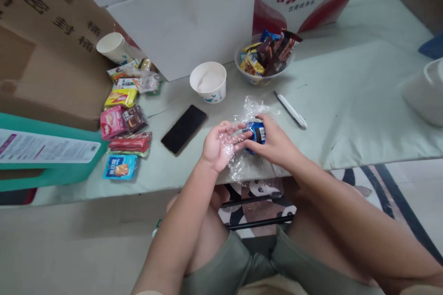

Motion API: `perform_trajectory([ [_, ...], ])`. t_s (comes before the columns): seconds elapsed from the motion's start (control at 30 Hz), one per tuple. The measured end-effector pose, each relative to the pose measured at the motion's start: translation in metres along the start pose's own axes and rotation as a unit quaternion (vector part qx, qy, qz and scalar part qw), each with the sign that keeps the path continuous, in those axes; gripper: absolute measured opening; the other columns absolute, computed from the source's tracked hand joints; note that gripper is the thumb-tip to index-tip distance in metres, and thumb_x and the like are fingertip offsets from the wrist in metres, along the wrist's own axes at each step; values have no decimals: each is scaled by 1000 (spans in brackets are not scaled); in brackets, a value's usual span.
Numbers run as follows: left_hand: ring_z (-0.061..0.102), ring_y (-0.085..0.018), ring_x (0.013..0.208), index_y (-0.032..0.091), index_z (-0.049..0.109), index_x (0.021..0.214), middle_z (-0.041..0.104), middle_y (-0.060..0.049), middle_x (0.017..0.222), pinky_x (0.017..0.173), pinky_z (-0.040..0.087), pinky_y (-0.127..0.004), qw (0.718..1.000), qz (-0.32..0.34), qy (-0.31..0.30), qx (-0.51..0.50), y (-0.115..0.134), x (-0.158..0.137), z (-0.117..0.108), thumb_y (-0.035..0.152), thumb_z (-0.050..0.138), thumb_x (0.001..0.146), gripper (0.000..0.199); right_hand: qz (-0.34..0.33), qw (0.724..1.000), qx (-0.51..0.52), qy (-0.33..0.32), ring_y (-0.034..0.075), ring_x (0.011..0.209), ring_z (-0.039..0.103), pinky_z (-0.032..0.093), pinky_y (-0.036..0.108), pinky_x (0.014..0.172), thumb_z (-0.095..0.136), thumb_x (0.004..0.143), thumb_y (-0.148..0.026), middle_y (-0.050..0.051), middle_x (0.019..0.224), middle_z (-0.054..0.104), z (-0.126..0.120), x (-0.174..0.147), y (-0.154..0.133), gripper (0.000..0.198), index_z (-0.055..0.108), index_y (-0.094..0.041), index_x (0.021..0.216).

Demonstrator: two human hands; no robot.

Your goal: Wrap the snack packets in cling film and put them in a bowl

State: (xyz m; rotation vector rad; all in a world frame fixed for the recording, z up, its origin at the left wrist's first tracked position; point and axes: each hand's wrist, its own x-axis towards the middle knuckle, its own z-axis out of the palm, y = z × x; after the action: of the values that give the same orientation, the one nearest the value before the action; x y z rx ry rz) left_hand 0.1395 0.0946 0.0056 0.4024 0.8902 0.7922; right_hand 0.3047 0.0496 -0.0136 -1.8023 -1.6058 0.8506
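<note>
Near the table's front edge, my right hand (273, 142) grips a small blue snack packet (256, 132) between thumb and fingers. From the left, my left hand (223, 144) reaches toward that packet, palm turned up and fingers stretched out. Crinkled clear plastic film (238, 166) lies over and around the left fingers and spreads behind and in front of the packet. Whether the left fingertips touch the packet or only the film, I cannot tell. A black phone (184, 129) lies left of my hands, and a white pen-like cutter (291, 110) lies to their right.
Behind my hands stand a paper cup (208, 84) and a clear bowl (258, 79) of wrapped snacks. Assorted snack packets (120, 167) line the left side, near a cardboard box (41, 73) and a green panel (62, 170). White boxes (194, 18) form the back; a white container (427, 94) stands right.
</note>
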Motion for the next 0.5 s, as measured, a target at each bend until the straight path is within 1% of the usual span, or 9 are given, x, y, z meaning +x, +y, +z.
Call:
perform_trajectory([
  [0.03,76,-20,78,21,45,74,73,-2,87,70,59,-31,1000,3,11,-8,2,2,1,26,61,71,17,-8,1000,18,9,36,125,60,48,51,105,66,78,-49,21,135,62,0,2,3,73,51,-16,142],
  [0.1,75,-18,76,21,43,73,71,-1,80,67,58,-28,998,20,51,-24,6,9,0,26,59,69,17,-14,999,42,27,35,125,60,46,51,108,65,77,-47,18,133,63,-3,7,10,63,56,-19,131],
  [0.17,71,-14,68,22,41,72,66,1,73,60,53,-23,994,39,98,-30,12,16,-3,26,56,67,17,-2,998,55,44,34,119,63,46,51,106,65,75,-46,16,126,66,-8,11,15,53,59,-21,122],
  [0.27,62,-9,57,22,38,73,59,4,69,51,44,-19,988,67,141,-15,22,24,-8,28,54,64,19,24,996,65,56,31,102,66,51,48,95,64,73,-45,12,111,68,-18,15,14,42,61,-23,108],
  [0.37,55,-6,53,22,35,72,52,6,66,48,38,-18,980,98,170,-14,33,31,-12,29,53,61,23,49,994,85,45,25,83,65,53,40,80,65,72,-42,5,92,68,-25,16,8,32,60,-24,98],
  [0.43,51,-5,50,22,33,72,48,7,64,45,33,-17,975,111,189,-33,38,34,-14,29,53,58,26,73,989,112,55,21,72,62,52,36,70,67,71,-41,1,81,65,-28,16,5,30,58,-25,94],
  [0.5,49,-5,49,22,33,71,44,8,62,44,29,-17,972,112,197,-59,41,36,-15,28,54,56,26,92,981,148,84,19,66,58,51,33,64,71,70,-41,-1,76,63,-29,15,7,31,57,-25,93],
])
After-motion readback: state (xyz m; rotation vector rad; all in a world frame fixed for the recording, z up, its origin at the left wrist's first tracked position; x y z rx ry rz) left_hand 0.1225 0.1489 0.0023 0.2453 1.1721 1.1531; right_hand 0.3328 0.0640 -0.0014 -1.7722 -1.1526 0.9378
